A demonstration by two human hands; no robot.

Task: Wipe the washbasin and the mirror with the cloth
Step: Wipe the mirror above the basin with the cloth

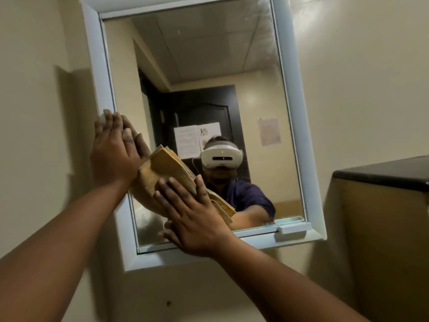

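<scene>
Nearest the camera, two bare forearms reach up and forward toward the wall. The right hand point(195, 217) lies flat with its fingers straight and slightly spread, palm pressing the folded tan cloth point(169, 170) against the lower-left part of the glass; it pins the cloth rather than pinching it. The cloth's long axis runs on a diagonal, from upper left near the other wrist down to lower right, where its folded edges stick out past the right hand's fingers. The left hand point(113, 149) sits just up and to the left of the cloth, fingers straight and close together, laid flat where the glass meets the pale frame point(97, 66), so it looks to be steadying the mirror point(209, 66) and holds nothing. The right hand is the one that carries the cloth, and nearly all of the glass lies up and to the right of it, so the coming stroke probably has to sweep that way, away from the bracing hand. A small shelf point(293, 226) sits on the bottom frame at right. Beyond, a dark-topped ledge point(383, 173) juts from the cream wall. The washbasin is not in view.
</scene>
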